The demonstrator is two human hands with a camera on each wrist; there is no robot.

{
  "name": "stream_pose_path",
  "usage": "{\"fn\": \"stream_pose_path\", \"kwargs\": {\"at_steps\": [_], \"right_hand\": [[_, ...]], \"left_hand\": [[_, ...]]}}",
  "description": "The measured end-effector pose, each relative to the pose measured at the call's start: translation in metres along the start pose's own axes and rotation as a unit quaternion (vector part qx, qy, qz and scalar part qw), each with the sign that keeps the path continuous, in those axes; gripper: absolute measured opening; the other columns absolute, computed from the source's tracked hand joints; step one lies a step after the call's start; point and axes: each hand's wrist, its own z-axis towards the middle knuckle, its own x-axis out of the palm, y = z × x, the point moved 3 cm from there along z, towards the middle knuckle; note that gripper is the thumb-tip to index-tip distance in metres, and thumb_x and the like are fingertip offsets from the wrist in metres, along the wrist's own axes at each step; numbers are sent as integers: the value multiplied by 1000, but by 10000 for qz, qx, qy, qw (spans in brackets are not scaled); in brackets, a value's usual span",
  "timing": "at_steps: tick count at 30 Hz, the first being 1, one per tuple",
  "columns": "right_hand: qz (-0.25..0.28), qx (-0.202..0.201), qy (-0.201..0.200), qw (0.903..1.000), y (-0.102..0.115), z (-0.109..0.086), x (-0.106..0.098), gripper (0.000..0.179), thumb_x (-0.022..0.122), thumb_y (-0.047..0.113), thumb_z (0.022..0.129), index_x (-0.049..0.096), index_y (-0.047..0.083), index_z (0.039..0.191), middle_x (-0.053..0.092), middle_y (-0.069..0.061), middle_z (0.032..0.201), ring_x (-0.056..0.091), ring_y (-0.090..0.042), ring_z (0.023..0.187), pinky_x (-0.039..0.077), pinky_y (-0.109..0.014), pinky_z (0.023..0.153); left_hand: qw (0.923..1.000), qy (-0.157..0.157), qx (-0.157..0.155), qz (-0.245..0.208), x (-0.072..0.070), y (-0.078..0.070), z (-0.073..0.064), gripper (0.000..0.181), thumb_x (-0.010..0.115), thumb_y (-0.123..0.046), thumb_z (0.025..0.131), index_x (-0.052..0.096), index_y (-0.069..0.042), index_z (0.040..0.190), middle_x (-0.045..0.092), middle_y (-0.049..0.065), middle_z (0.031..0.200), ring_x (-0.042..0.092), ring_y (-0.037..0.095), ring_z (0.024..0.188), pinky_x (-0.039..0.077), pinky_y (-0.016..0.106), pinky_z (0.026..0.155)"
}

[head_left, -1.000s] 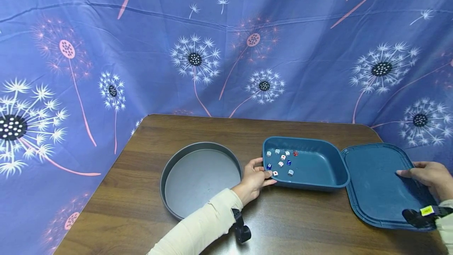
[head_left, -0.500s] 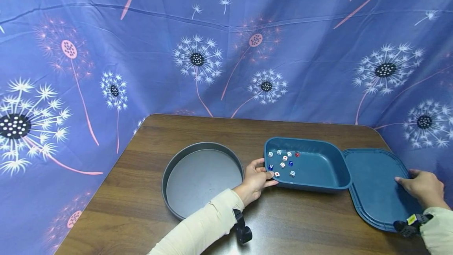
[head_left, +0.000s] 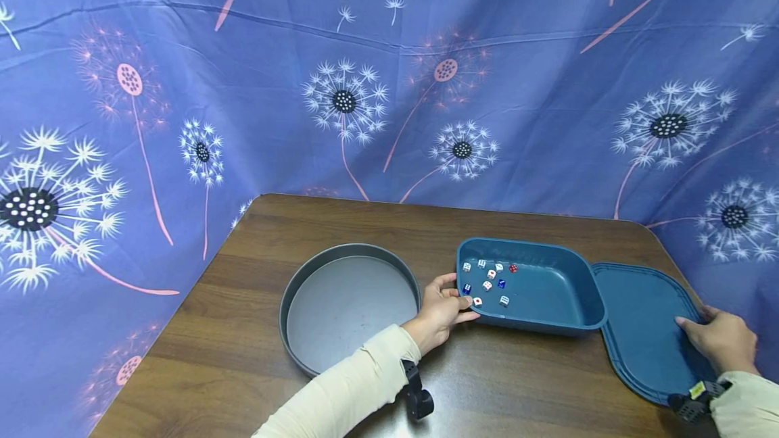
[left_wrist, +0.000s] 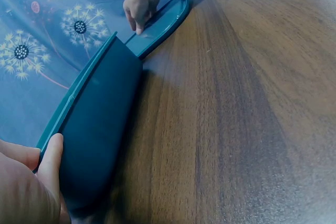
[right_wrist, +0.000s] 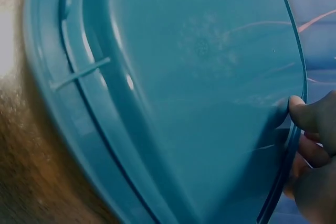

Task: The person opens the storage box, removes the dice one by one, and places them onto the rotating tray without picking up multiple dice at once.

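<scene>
A deep teal plastic box (head_left: pixel 548 289) stands on the table, with several small dice (head_left: pixel 487 285) in white, blue and red gathered at its left end. My left hand (head_left: pixel 438 309) grips the box's near left corner, thumb over the rim and fingers against the outside wall. To the right, my right hand (head_left: pixel 724 342) pinches the far right edge of a flat teal lid (head_left: pixel 645 330); in the right wrist view the thumb lies on the lid's face (right_wrist: pixel 199 103) and the fingers curl behind its edge. The lid lies beside the box, its left edge close to the box's right end.
A round grey pan (head_left: pixel 349 309) sits left of the box, partly behind the left sleeve (head_left: pixel 353 384). The brown wooden table (head_left: pixel 243 330) ends at a blue cloth (head_left: pixel 274 86) with dandelion prints behind it.
My right hand has moved down and slightly left with the lid, which now sits lower against the table. The left hand and the box have stayed nearly still.
</scene>
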Motion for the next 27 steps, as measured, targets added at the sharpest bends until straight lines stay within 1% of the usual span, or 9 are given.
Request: {"fn": "stream_pose_path", "kwargs": {"at_steps": [4, 5, 8, 10, 14, 18, 24, 27], "right_hand": [[122, -30, -77, 9999, 0, -1, 2, 57, 58, 15, 90, 36, -17, 131, 37, -40, 129, 39, -56, 116, 28, -56, 102], [165, -40, -92, 9998, 0, 0, 4, 56, 58, 14, 89, 37, -17, 131, 38, -40, 129, 39, -57, 116, 28, -56, 102], [323, 32, -126, 9994, 0, 0, 8, 53, 58, 14, 90, 40, -17, 129, 39, -39, 129, 38, -56, 116, 26, -56, 104], [407, 91, -139, 9990, -1, 0, 10, 51, 57, 13, 91, 41, -17, 128, 40, -38, 130, 37, -56, 117, 24, -56, 105], [457, 193, -157, 9986, 0, -1, 13, 49, 57, 13, 92, 40, -17, 128, 40, -37, 131, 37, -55, 118, 23, -55, 107], [554, 251, -173, 9980, 0, -1, 13, 51, 56, 12, 93, 38, -17, 131, 39, -37, 132, 36, -54, 120, 20, -54, 108], [652, 266, -218, 9973, 0, -3, 13, 51, 56, 12, 93, 38, -16, 132, 40, -36, 132, 36, -53, 121, 21, -54, 108], [649, 304, -215, 9972, 0, -4, 13, 50, 55, 12, 94, 39, -16, 132, 39, -36, 132, 36, -53, 121, 21, -54, 108]], "left_hand": [[10000, 1, -6, 2, 0, 1, 1, 61, 57, 23, 79, 41, 5, 135, 45, 10, 89, 62, 25, 81, 56, 42, 69], [10000, 7, -5, 1, 0, 1, 2, 61, 57, 23, 79, 41, 5, 135, 45, 10, 89, 62, 25, 82, 56, 42, 70], [10000, -8, -15, -17, 0, 2, 2, 61, 57, 23, 79, 41, 5, 136, 45, 10, 89, 63, 28, 85, 56, 41, 69], [10000, -4, -4, -25, 0, 2, 2, 61, 57, 22, 80, 41, 5, 136, 45, 10, 89, 62, 27, 83, 56, 41, 69], [10000, 22, -27, -29, -1, 2, 2, 61, 57, 22, 80, 41, 5, 136, 45, 9, 88, 62, 26, 83, 56, 41, 69], [10000, 5, -70, -21, -1, 1, 2, 60, 57, 22, 80, 41, 4, 135, 44, 10, 89, 62, 27, 83, 57, 40, 69], [9999, -57, -124, 21, -1, 1, 2, 59, 57, 23, 79, 43, 3, 134, 45, 12, 91, 62, 27, 83, 57, 38, 68], [9999, -11, -96, 70, -1, 1, 2, 59, 57, 23, 80, 43, 4, 134, 45, 11, 91, 63, 27, 84, 57, 39, 68]]}}
